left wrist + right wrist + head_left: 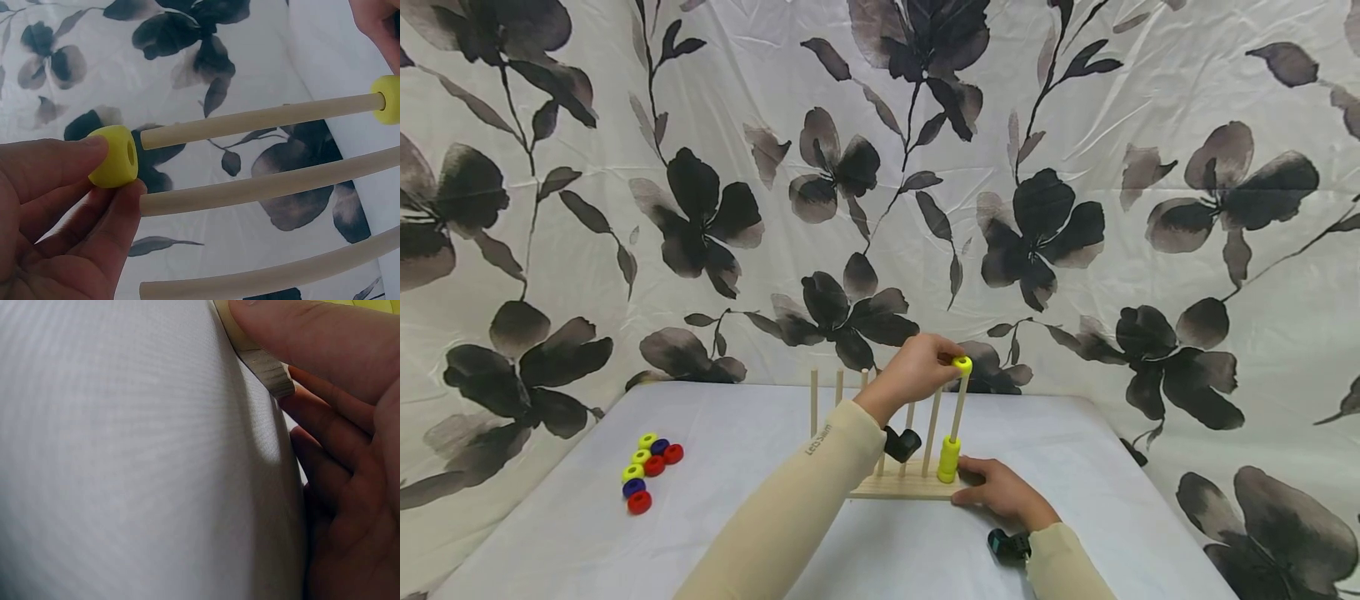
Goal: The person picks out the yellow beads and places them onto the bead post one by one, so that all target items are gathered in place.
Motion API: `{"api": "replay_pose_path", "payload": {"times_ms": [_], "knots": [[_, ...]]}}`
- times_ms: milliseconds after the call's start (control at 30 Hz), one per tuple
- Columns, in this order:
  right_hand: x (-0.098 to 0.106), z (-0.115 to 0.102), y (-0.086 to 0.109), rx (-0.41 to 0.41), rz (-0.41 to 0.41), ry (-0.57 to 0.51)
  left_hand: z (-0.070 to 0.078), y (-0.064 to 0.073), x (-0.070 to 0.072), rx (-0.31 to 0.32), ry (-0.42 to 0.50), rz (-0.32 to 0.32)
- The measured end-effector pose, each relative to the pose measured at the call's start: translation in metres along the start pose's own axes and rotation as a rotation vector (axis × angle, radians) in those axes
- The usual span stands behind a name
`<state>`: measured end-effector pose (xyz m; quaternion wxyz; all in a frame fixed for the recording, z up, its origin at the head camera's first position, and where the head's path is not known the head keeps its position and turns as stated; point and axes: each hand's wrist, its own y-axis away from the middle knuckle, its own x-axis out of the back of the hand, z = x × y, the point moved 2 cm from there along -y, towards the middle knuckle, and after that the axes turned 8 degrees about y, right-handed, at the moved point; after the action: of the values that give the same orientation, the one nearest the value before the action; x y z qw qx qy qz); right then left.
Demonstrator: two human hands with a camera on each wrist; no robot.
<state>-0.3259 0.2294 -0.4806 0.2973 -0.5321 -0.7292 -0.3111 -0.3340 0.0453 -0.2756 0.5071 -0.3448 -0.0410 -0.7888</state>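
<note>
My left hand (921, 367) pinches a yellow bead (114, 156) between thumb and fingers at the top of the rightmost wooden peg (262, 120). In the left wrist view the bead's hole faces the peg tip, with a small gap between. Lower on that peg sits a stack of yellow beads (949, 461). The pegs rise from a wooden pegboard stand (910, 488). At its right end my right hand (1003, 492) grips the base (270, 372), thumb on one side and fingers against the end. My left forearm hides part of the stand.
Loose yellow, blue and red beads (654, 465) lie grouped on the left of the white-covered table (737, 433). Behind the table hangs a floral cloth (880, 208). Each wrist carries a small black camera (902, 444).
</note>
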Motion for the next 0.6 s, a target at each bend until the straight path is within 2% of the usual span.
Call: {"api": "replay_pose_path", "payload": {"times_ms": [600], "knots": [[0.0000, -0.0012, 0.0003, 0.012, 0.004, 0.007, -0.0007, -0.0062, -0.0089, -0.015, -0.041, 0.004]]}}
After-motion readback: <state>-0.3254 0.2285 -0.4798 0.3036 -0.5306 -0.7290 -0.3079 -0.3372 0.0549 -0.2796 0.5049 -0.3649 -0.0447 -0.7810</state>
